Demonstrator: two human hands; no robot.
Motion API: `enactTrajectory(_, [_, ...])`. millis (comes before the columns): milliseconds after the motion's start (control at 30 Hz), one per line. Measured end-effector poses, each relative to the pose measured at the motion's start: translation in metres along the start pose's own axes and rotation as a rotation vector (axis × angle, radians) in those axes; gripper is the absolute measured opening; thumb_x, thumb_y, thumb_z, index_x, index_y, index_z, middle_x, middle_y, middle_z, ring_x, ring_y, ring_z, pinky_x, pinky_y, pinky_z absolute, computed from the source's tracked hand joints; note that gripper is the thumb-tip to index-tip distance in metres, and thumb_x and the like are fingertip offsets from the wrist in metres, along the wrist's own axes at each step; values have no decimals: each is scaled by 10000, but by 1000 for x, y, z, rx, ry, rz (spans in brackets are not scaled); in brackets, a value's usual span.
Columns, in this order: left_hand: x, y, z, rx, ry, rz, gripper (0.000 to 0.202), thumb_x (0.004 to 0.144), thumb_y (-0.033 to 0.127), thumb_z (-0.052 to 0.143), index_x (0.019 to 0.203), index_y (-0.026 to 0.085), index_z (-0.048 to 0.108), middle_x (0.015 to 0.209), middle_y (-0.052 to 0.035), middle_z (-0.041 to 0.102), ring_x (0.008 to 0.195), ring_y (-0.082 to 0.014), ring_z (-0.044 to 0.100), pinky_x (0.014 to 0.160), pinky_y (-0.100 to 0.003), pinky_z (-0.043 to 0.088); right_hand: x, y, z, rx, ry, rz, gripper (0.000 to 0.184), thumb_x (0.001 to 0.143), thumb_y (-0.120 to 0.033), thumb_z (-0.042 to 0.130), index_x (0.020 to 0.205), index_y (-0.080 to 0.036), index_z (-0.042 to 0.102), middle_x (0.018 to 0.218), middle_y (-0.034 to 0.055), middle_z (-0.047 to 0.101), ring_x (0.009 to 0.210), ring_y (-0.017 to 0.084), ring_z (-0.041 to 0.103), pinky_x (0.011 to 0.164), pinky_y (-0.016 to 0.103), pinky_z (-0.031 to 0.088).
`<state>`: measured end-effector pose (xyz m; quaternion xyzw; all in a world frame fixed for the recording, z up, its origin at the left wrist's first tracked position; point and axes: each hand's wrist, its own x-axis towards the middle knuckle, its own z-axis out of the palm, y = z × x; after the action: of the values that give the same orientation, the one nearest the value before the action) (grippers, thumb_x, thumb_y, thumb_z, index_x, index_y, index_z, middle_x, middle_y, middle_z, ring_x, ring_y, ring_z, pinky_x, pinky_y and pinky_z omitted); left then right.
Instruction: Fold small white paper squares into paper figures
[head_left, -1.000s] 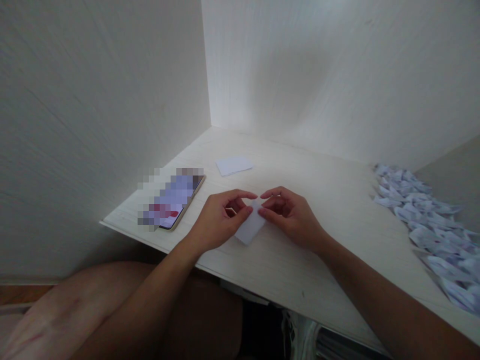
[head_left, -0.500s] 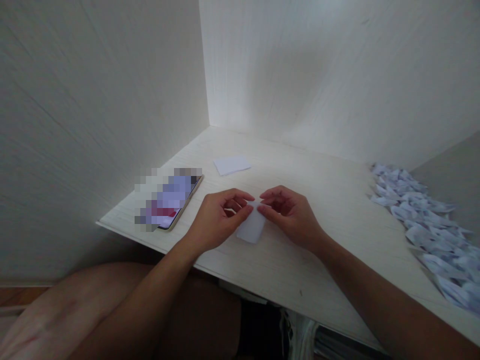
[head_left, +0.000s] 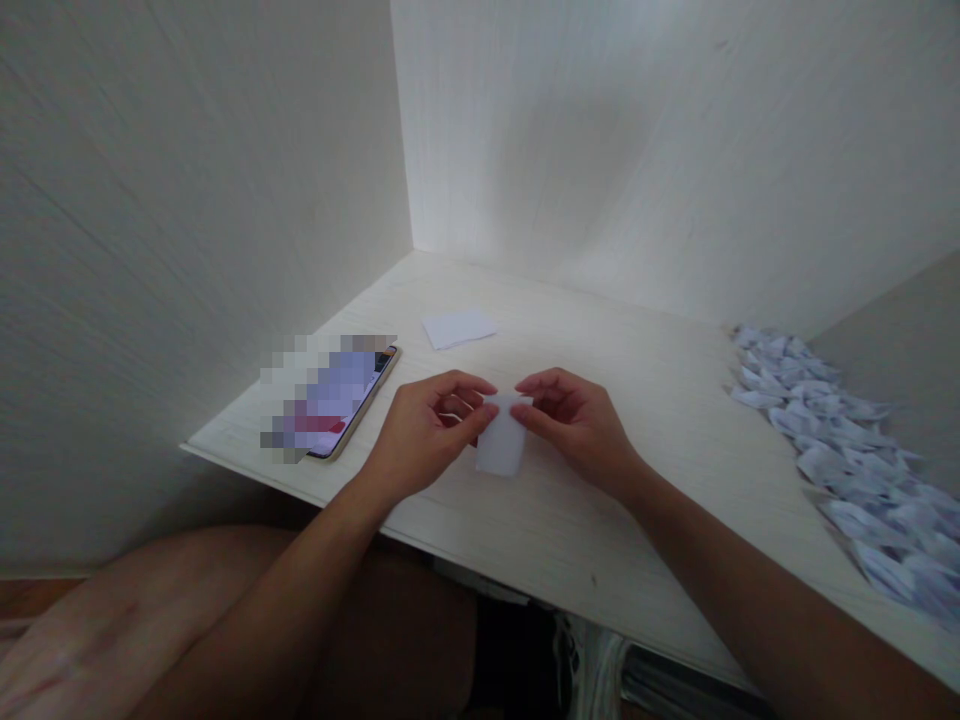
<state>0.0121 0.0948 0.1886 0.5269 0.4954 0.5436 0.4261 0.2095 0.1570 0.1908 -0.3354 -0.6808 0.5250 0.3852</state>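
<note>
A small white slip of paper (head_left: 501, 445) hangs between my two hands, just above the pale desk. My left hand (head_left: 435, 425) pinches its upper left corner between thumb and fingers. At the upper right corner my right hand (head_left: 574, 420) grips it the same way. The paper's lower part is free and faces me. Beyond my hands lies a small stack of white paper slips (head_left: 459, 328) on the desk.
To the left a phone (head_left: 349, 405) lies with its screen lit, partly blurred out. Along the right side runs a long pile of folded white paper pieces (head_left: 832, 430). Pale walls (head_left: 285, 150) enclose the desk (head_left: 637, 360) at the left and back.
The slip has turned a little and now hangs straighter, with its top edge showing between my thumbs. Both hands keep their pinch. The view has shifted slightly.
</note>
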Motion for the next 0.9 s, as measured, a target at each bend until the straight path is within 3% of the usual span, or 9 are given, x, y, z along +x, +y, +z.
enactTrajectory(300, [-1, 1, 0, -37, 13, 11, 239, 789, 301, 853, 964, 160, 770, 710, -15, 757, 613, -161, 739, 569, -260, 646, -1, 0, 2, 71, 44, -18, 315, 779, -395, 888, 971, -234, 698, 771, -11, 705, 673, 134, 625, 612, 289, 519])
enactTrajectory(900, [-2, 3, 1, -29, 21, 16, 269, 779, 318, 859, 988, 155, 808, 752, -31, 767, 620, -157, 736, 562, -257, 650, -3, -1, 3, 44, 50, -66, 302, 804, -377, 873, 1007, -229, 705, 783, -11, 711, 687, 133, 652, 642, 289, 558])
